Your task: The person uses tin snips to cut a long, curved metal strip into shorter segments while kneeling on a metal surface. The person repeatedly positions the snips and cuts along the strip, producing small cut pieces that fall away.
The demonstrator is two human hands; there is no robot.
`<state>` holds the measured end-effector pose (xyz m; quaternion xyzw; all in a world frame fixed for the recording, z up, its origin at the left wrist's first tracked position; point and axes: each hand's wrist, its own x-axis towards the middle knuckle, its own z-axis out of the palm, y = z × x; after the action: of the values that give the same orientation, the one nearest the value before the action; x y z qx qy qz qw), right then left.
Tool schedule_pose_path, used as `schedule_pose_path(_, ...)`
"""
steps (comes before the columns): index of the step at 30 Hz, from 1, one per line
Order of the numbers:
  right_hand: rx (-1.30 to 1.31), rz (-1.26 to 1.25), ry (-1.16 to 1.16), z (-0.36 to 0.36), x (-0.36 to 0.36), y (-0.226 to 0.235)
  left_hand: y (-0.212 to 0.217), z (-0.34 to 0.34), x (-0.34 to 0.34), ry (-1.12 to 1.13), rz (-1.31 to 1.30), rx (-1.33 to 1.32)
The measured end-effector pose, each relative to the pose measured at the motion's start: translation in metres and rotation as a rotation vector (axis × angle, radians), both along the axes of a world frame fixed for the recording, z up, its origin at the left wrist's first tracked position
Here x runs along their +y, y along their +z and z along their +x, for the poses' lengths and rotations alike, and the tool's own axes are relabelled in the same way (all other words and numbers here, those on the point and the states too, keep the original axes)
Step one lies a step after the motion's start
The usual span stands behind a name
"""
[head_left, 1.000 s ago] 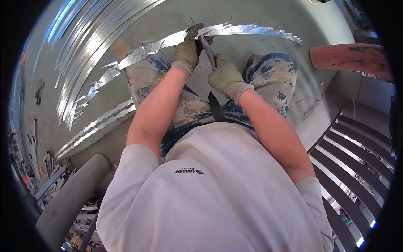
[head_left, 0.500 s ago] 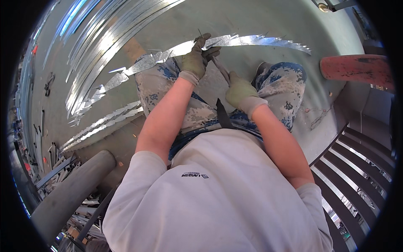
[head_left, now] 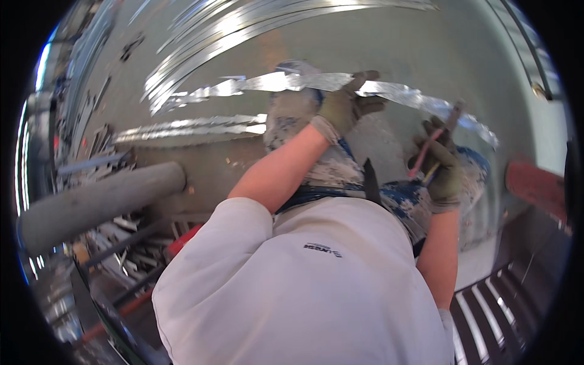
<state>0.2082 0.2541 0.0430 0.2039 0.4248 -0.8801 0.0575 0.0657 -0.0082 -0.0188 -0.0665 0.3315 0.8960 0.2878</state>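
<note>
Metal strip (head_left: 304, 82), a single long shiny band with ragged edges, lies across the person's knees, running from the far left to the right over the paint-spattered trousers (head_left: 316, 152). Nearest the camera is the white shirt, then two bare forearms reaching forward, each ending in one olive work glove. The right hand (head_left: 441, 167) is curled shut around one hand tool with red handles (head_left: 426, 152), probably snips, held clear of the strip; whether its blades are parted cannot be made out. The left hand (head_left: 347, 106) grips the strip from above, fingers wrapped over its far edge and pinning it against the knee. Judged from this, the strip is being held and positioned while the tool is off the metal; the next move calls for bringing the tool back to the edge just beside the gripping fingers, with care for the sharp rim. Farther out on the left lies one grey tube (head_left: 97, 204), and beyond the strip a fan of several curved metal bands (head_left: 243, 24) spreads over the grey floor, too overlapped to count.
</note>
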Motion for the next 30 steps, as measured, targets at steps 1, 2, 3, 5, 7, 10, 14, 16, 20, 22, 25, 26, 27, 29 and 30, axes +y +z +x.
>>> schedule_pose_path(1,-0.003,-0.021,-0.021,-0.006,0.003,-0.004,0.003,0.001,-0.007,-0.003,0.016,0.002)
schedule_pose_path(2,0.035,-0.033,-0.016,-0.011,0.007,-0.012,0.006,0.001,-0.014,-0.025,0.045,0.009)
schedule_pose_path(3,0.065,-0.064,-0.002,-0.017,0.008,-0.014,0.008,0.005,-0.021,-0.011,0.041,0.007)
schedule_pose_path(5,0.101,-0.135,0.053,-0.025,0.008,-0.017,0.01,0.011,-0.03,-0.003,0.04,-0.004)
schedule_pose_path(7,0.11,-0.173,0.108,-0.035,0.004,-0.022,0.007,0.007,-0.04,0.014,0.053,-0.012)
schedule_pose_path(10,0.108,-0.192,0.115,-0.042,-0.001,-0.024,0.005,0.005,-0.041,0.033,0.096,-0.038)
schedule_pose_path(14,0.105,-0.167,0.131,-0.05,0.003,-0.022,0.01,0.009,-0.047,0.001,0.433,-0.105)
schedule_pose_path(16,0.114,-0.15,0.115,-0.054,0.004,-0.021,0.006,0.01,-0.05,-0.044,0.604,-0.077)
schedule_pose_path(20,0.14,-0.157,0.087,-0.055,0.006,-0.026,0.004,0.027,-0.037,-0.016,0.505,0.077)
schedule_pose_path(22,0.142,-0.175,0.098,-0.054,0.005,-0.028,0.008,0.029,-0.038,-0.013,0.517,0.051)
schedule_pose_path(25,0.133,-0.193,0.141,-0.051,0.014,-0.035,0.011,0.036,-0.037,0.025,0.367,0.042)
schedule_pose_path(26,0.127,-0.211,0.164,-0.048,0.02,-0.039,0.017,0.037,-0.037,-0.002,0.288,0.039)
schedule_pose_path(27,0.121,-0.23,0.187,-0.047,0.024,-0.044,0.025,0.037,-0.037,-0.029,0.208,0.035)
schedule_pose_path(29,0.121,-0.195,0.118,-0.048,0.023,-0.05,0.028,0.036,-0.039,-0.053,0.1,0.064)
schedule_pose_path(30,0.12,-0.184,0.096,-0.048,0.019,-0.048,0.022,0.033,-0.038,-0.051,0.07,0.097)
